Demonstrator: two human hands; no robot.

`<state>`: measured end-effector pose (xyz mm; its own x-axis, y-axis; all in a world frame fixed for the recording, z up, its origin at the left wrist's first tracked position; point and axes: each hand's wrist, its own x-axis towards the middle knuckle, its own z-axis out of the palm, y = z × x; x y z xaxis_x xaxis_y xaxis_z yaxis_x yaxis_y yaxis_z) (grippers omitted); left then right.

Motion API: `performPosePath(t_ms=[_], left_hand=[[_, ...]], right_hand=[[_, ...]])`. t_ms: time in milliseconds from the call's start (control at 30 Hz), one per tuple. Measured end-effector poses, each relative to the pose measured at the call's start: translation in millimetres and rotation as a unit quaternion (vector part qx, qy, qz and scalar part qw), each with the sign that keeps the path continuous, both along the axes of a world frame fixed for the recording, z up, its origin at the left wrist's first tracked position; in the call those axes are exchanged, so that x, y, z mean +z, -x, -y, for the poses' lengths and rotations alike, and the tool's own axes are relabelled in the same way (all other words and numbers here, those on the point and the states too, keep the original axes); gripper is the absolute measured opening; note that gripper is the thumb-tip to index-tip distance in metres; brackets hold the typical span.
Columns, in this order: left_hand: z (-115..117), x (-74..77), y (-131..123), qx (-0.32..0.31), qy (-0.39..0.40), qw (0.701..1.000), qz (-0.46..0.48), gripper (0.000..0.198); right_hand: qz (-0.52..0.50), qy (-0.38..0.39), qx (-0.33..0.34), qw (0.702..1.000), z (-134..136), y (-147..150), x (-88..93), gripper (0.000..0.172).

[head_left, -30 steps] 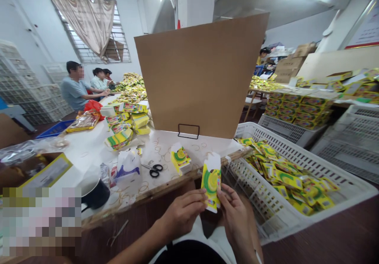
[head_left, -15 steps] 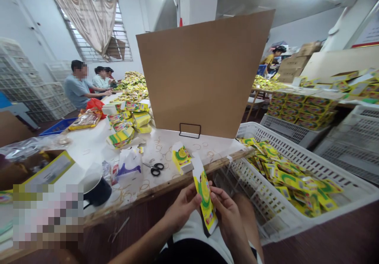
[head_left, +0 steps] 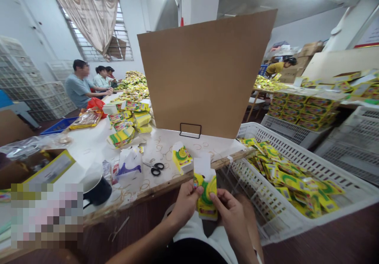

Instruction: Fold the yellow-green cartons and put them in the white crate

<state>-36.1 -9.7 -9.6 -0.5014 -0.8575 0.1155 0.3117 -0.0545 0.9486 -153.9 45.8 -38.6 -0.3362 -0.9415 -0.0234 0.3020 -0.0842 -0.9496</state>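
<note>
- Grip: we have both hands clamped on one carton (head_left: 206,201), left hand (head_left: 187,201) on its left side, right hand (head_left: 229,206) on its right.
- Carton sits above our lap, just off the near edge of the table (head_left: 89,149), clear of the crate (head_left: 308,156) to the right. Printed face toward us, white flap (head_left: 202,162) standing up at the far end.
- To handle it well, we should squeeze lightly; card looks thin and would likely crease under the thumbs.
- Keep side pressure even, or the carton probably skews. We'd leave the flap free and work along the edges.
- Pose: left thumb lies over the front face, fingers tucked behind. Right thumb presses near the right edge, a little nearer us, index finger curled beside it.
- Left forearm (head_left: 148,234) slants in from near left; right wrist comes up from near right. Both hands low, in front of our body.
- Can't tell how the hidden fingertips behind the carton bear on it.
</note>
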Motion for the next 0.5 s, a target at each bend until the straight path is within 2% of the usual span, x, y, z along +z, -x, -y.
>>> performPosePath(t_ms=[100, 233, 333, 367, 433, 500], left_hand=[[-0.9, -2.2, 0.8, 0.027, 0.020, 0.999, 0.011, 0.037], [-1.8, -3.2, -6.6, 0.037, 0.057, 0.997, 0.041, 0.055], [0.4, -1.7, -16.4, -0.019, 0.070, 0.995, 0.064, 0.062], [1.5, -0.8, -19.7, -0.038, 0.072, 0.994, 0.072, 0.061], [3.3, 1.4, -25.4, -0.074, 0.067, 0.992, 0.080, 0.057], [3.6, 3.8, -29.2, -0.110, 0.046, 0.990, 0.073, 0.048]], right_hand=[[-0.037, 0.008, -0.033, 0.999, -0.6, -3.2, -3.0, 0.024], [-0.103, 0.043, -0.062, 0.992, -1.7, -0.9, 0.5, 0.027], [-0.118, 0.058, -0.014, 0.991, -4.3, 3.2, 10.9, 0.051], [-0.123, 0.057, 0.007, 0.991, -5.6, 4.6, 15.4, 0.054], [-0.145, 0.050, 0.035, 0.988, -8.4, 7.2, 24.9, 0.048], [-0.187, 0.046, 0.038, 0.981, -11.1, 9.5, 33.8, 0.033]])
